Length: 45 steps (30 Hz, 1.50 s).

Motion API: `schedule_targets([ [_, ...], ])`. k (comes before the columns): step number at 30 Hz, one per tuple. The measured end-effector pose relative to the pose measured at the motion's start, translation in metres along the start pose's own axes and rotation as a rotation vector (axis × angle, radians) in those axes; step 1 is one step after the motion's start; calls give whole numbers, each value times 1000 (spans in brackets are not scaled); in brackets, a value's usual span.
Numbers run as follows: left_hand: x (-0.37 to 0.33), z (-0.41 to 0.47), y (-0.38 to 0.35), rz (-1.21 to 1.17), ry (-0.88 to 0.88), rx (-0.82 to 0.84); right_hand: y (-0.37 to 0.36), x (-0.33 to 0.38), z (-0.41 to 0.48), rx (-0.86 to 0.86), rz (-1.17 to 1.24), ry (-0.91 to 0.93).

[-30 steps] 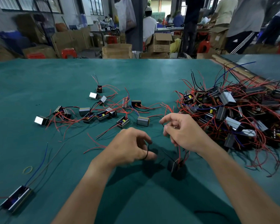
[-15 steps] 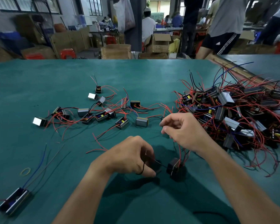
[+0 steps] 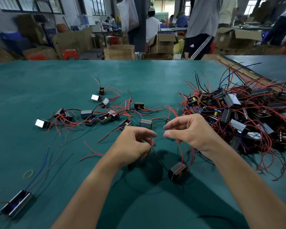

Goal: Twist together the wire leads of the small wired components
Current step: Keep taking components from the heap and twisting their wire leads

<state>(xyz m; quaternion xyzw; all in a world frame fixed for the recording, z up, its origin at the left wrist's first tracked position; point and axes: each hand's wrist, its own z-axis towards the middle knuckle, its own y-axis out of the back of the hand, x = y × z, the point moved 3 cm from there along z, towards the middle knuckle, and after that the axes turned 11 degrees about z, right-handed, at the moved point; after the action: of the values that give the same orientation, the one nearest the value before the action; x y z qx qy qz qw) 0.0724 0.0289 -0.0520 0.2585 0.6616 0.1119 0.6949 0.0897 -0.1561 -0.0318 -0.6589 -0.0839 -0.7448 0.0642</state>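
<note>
At the far left of the desk [image 3: 59, 80] I saw a long component [image 3: 17, 204] lying on its own, a yellow rubber band [image 3: 28, 174] near it, and beyond them a loose scatter of small components [image 3: 106, 116] with red leads splayed over the green top. The left hand [image 3: 132, 146] was curled, thumb and fingertips pinching the wire ends [image 3: 151, 146] of a red and a dark lead, a bare tip poking out just below the pinch. Between the forearms was the small component [image 3: 177, 171] being worked; I could not tell whether it sat on the desk or hung just clear of it. The right hand [image 3: 191, 131] was likewise closed, thumb against forefinger, on a red lead [image 3: 180, 152] rising from that component. Right of it lay the big tangled pile [image 3: 246, 116], which I took for stock not yet done. I judged the work to be mid-twist on this one unit. The next move called for bringing the right hand's lead across to the left hand's pinch, lining up the tips and rolling them together.
</note>
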Motion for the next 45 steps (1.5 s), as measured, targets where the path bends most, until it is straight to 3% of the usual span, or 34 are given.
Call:
schedule_targets([
  [8, -1, 1, 6, -198, 11, -127, -7, -6, -2, 67, -88, -22],
  [22, -7, -2, -8, -299, 55, 42, -25, -17, 1, -32, -16, 55],
  [27, -8, -4, -10, -369, 86, 107, -25, -16, 1, -37, -125, 107],
  [40, -8, -1, -17, -422, 70, -17, -28, -8, -2, 38, -68, 129],
  [45, -6, 0, -17, -412, 96, -3, -23, -7, -4, 82, -199, 127],
])
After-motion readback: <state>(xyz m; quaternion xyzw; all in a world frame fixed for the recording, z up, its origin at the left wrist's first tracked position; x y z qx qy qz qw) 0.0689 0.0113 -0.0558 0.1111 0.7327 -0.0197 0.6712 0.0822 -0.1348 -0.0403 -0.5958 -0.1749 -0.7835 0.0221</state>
